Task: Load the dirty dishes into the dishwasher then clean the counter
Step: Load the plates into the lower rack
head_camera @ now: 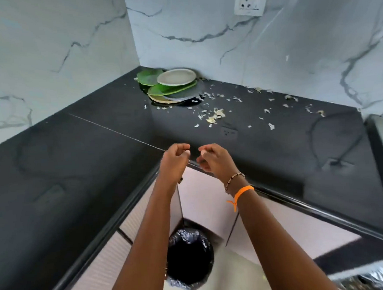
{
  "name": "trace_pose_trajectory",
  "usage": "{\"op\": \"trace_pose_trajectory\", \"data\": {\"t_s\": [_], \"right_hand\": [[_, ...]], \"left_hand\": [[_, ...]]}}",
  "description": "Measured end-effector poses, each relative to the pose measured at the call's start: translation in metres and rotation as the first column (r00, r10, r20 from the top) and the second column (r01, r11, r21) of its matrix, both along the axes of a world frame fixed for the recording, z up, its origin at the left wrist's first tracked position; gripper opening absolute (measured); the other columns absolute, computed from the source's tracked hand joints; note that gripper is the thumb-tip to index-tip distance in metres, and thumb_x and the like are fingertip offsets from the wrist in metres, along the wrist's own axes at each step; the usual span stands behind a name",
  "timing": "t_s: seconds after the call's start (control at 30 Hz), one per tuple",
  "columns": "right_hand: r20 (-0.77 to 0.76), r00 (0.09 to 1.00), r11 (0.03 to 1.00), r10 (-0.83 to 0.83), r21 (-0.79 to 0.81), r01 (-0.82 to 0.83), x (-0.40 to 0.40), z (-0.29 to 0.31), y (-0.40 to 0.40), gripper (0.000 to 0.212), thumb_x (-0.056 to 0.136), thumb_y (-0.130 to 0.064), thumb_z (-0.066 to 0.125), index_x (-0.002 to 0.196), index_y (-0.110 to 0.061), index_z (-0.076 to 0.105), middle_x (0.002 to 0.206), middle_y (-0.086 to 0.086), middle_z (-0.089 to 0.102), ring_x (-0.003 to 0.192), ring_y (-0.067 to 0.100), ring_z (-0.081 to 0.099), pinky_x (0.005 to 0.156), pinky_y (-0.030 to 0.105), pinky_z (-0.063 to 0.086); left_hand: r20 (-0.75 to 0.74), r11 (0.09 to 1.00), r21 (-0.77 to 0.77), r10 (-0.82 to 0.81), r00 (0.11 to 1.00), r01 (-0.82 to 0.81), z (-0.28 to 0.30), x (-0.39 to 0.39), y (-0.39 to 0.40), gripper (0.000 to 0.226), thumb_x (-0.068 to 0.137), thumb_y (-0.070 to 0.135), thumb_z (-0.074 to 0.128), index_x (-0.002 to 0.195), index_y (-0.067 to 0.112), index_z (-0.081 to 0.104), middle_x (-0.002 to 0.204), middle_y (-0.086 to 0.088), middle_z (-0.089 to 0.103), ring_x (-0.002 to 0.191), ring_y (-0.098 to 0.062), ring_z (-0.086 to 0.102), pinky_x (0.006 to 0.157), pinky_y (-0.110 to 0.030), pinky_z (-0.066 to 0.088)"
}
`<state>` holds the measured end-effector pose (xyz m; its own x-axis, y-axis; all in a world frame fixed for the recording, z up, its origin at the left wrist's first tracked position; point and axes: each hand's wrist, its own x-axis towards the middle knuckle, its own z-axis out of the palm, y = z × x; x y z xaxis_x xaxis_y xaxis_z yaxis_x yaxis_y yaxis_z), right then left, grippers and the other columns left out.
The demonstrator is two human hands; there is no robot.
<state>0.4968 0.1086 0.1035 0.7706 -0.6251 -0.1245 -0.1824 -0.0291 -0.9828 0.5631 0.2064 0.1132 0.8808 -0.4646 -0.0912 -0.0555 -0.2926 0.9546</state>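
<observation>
Head view: we see a glossy black stone counter point(79, 156) running into a corner under grey-veined white marble wall tiles point(201, 27). In the far corner sits a loose stack of dirty round plates point(173, 85), a pale grey one on top, green leaf-shaped ones and a yellow-rimmed one below. Pale torn food scraps point(215, 116) lie scattered on the counter right of the stack, well apart from the hands. Left hand point(175, 159) and right hand point(211, 158) hover near each other above the counter's front edge, fingers curled, holding nothing we can make out. Below on the floor stands a round bin with black plastic liner point(189, 259). A white wall socket point(250, 1) sits high on the wall.
</observation>
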Motion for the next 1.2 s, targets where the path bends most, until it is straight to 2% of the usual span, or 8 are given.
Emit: {"op": "trace_pose_trajectory", "data": {"t_s": [0.17, 0.4, 0.7, 0.8, 0.9, 1.03, 1.1, 1.2], "right_hand": [[-0.011, 0.999, 0.993, 0.038, 0.111, -0.037, 0.067, -0.007, -0.026, 0.017, 0.098, -0.017, 0.037, 0.097, -0.012, 0.053, 0.073, 0.004, 0.060, 0.061, 0.015, 0.053, 0.062, 0.023, 0.045], [-0.057, 0.995, 0.978, 0.083, 0.198, -0.070, 0.167, -0.013, -0.089, 0.012, 0.097, -0.017, 0.040, 0.096, -0.013, 0.052, 0.072, 0.000, 0.059, 0.059, 0.011, 0.051, 0.065, 0.023, 0.044], [-0.063, 0.995, 0.920, -0.080, 0.381, 0.098, 0.272, -0.014, -0.185, 0.019, 0.099, -0.023, 0.035, 0.106, -0.012, 0.049, 0.085, 0.005, 0.052, 0.057, 0.015, 0.047, 0.067, 0.029, 0.046], [-0.092, 0.993, 0.871, -0.074, 0.479, 0.109, 0.298, -0.024, -0.211, 0.041, 0.099, -0.019, 0.037, 0.137, -0.003, 0.033, 0.109, 0.016, 0.053, 0.072, 0.021, 0.053, 0.081, 0.036, 0.047], [-0.103, 0.991, 0.788, -0.086, 0.602, 0.131, 0.318, -0.031, -0.227, 0.045, 0.097, -0.019, 0.044, 0.139, -0.006, 0.030, 0.123, 0.009, 0.045, 0.098, 0.026, 0.057, 0.085, 0.035, 0.047], [-0.165, 0.971, 0.739, -0.174, 0.629, 0.240, 0.341, -0.035, -0.243, 0.013, 0.094, -0.018, 0.052, 0.097, -0.006, 0.049, 0.075, 0.006, 0.051, 0.051, 0.011, 0.057, 0.066, 0.023, 0.050], [-0.214, 0.961, 0.775, -0.174, 0.573, 0.267, 0.346, -0.041, -0.250, 0.019, 0.094, -0.017, 0.052, 0.077, -0.009, 0.048, 0.062, 0.006, 0.053, 0.027, 0.003, 0.042, 0.039, 0.014, 0.041], [-0.240, 0.962, 0.826, -0.128, 0.511, 0.237, 0.340, -0.043, -0.252, 0.023, 0.092, -0.010, 0.046, 0.069, -0.009, 0.045, 0.056, 0.009, 0.055, 0.021, 0.002, 0.031, 0.031, 0.010, 0.026]], "left_hand": [[-0.058, 0.982, -0.130, 0.134, 0.989, -0.141, 0.011, 0.061, -0.013, 0.022, 0.094, 0.011, 0.048, 0.111, 0.023, 0.056, 0.093, 0.003, 0.060, 0.081, -0.007, 0.059, 0.081, -0.026, 0.048], [-0.101, 0.918, -0.232, 0.307, 0.946, -0.322, 0.006, 0.141, -0.061, 0.025, 0.095, 0.005, 0.045, 0.095, 0.024, 0.062, 0.086, 0.001, 0.061, 0.075, -0.009, 0.058, 0.075, -0.029, 0.055], [-0.303, 0.890, -0.289, 0.263, 0.916, -0.352, 0.011, 0.216, -0.139, 0.019, 0.096, 0.008, 0.047, 0.105, 0.015, 0.063, 0.091, 0.000, 0.058, 0.081, -0.011, 0.057, 0.077, -0.031, 0.055], [-0.328, 0.886, -0.237, 0.314, 0.891, -0.399, 0.001, 0.233, -0.149, 0.020, 0.096, 0.008, 0.046, 0.103, 0.016, 0.064, 0.090, 0.001, 0.059, 0.081, -0.010, 0.056, 0.077, -0.031, 0.055], [-0.361, 0.888, -0.178, 0.342, 0.867, -0.424, -0.009, 0.247, -0.154, 0.022, 0.097, 0.009, 0.045, 0.102, 0.016, 0.065, 0.089, 0.002, 0.059, 0.080, -0.010, 0.056, 0.077, -0.031, 0.055], [-0.428, 0.905, -0.110, 0.331, 0.841, -0.411, -0.019, 0.264, -0.158, 0.022, 0.097, 0.011, 0.044, 0.097, 0.017, 0.065, 0.084, 0.003, 0.058, 0.079, -0.010, 0.056, 0.079, -0.030, 0.054], [-0.466, 0.924, -0.084, 0.296, 0.834, -0.374, -0.023, 0.269, -0.160, 0.021, 0.098, 0.013, 0.044, 0.095, 0.018, 0.065, 0.085, 0.003, 0.058, 0.080, -0.010, 0.056, 0.078, -0.030, 0.054], [-0.520, 0.942, -0.067, 0.249, 0.817, -0.329, -0.029, 0.273, -0.167, 0.020, 0.098, 0.015, 0.045, 0.097, 0.018, 0.064, 0.089, 0.001, 0.059, 0.085, -0.013, 0.057, 0.079, -0.032, 0.054]]}}
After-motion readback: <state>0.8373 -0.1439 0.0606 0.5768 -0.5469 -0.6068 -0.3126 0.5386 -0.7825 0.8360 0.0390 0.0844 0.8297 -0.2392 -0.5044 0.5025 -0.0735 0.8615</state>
